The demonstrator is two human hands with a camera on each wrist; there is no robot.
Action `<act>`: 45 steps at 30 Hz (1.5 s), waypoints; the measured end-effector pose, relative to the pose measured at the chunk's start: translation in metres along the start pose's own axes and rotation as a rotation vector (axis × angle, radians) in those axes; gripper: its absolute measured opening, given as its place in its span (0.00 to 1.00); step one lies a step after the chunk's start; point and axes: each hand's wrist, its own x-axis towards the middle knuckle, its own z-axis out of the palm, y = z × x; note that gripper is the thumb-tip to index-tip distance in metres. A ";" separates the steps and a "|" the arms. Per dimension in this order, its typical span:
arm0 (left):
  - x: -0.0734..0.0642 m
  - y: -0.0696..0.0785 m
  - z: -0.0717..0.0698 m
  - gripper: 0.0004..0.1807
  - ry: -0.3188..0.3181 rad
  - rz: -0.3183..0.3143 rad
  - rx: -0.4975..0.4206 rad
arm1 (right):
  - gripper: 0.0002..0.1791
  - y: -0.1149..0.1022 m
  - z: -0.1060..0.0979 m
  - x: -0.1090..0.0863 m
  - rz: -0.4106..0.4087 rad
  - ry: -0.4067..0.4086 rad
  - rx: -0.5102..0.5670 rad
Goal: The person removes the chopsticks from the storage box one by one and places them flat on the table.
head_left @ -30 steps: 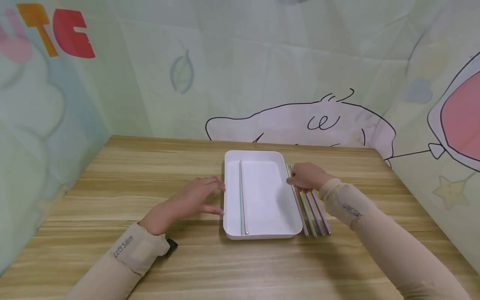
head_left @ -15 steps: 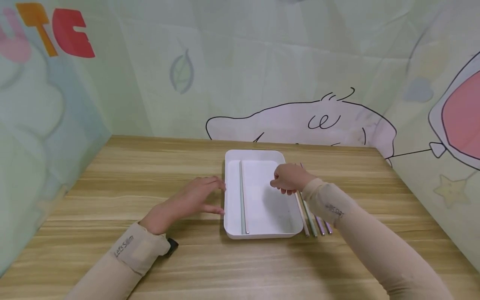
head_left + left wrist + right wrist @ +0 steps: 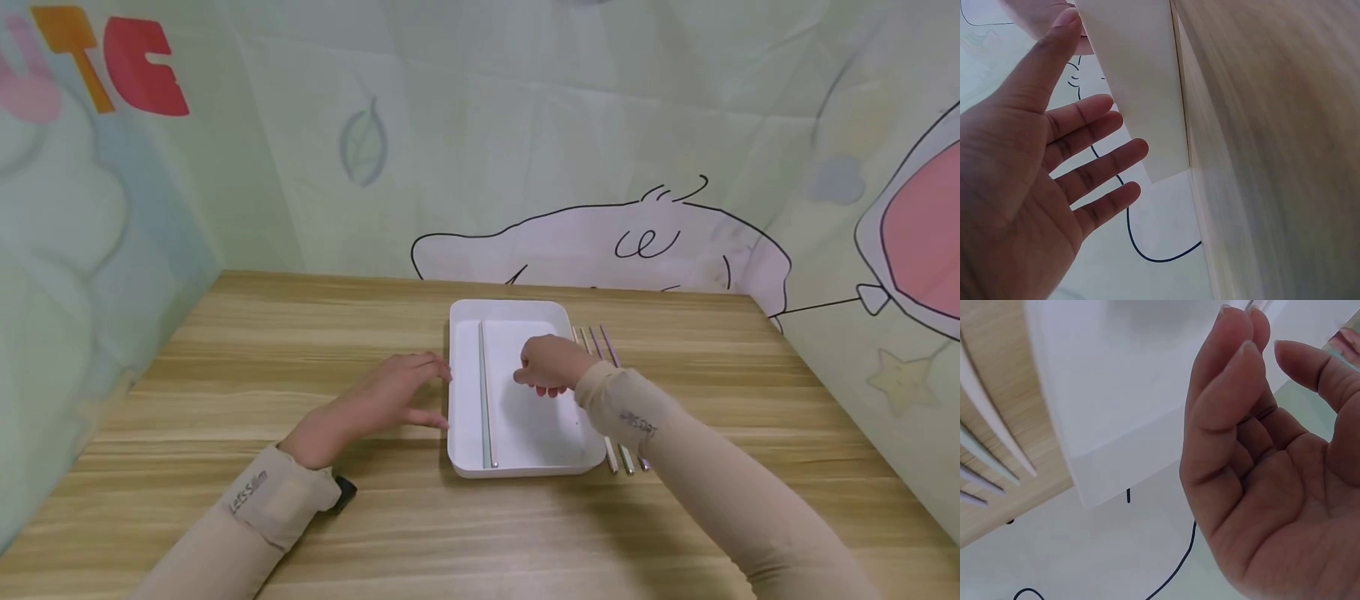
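Head view: a white tray (image 3: 525,472) lies on the wood-grain tabletop (image 3: 450,542), its far end near the tabletop's back edge. Inside, a pale green stick (image 3: 484,433) and a pale pink stick (image 3: 491,425) run lengthwise beside the tray's left edge. The right hand (image 3: 555,364) is over the tray, fingers curved, thumb apart from their tips — it grips nothing. The left hand (image 3: 375,400) is at the tray's left edge with fingers spread; whether they touch it I cannot tell. Just beyond the tray's right edge, another pink stick (image 3: 999,427), another green stick (image 3: 988,457) and two purple sticks (image 3: 982,479) lie side by side.
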 end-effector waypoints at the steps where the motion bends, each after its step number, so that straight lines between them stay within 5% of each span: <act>1: 0.000 0.000 0.000 0.31 0.000 -0.002 -0.001 | 0.13 -0.002 0.001 0.001 0.008 -0.002 -0.005; 45: 0.000 0.001 0.001 0.30 0.000 -0.017 -0.002 | 0.22 -0.028 0.036 0.030 0.032 -0.023 -0.083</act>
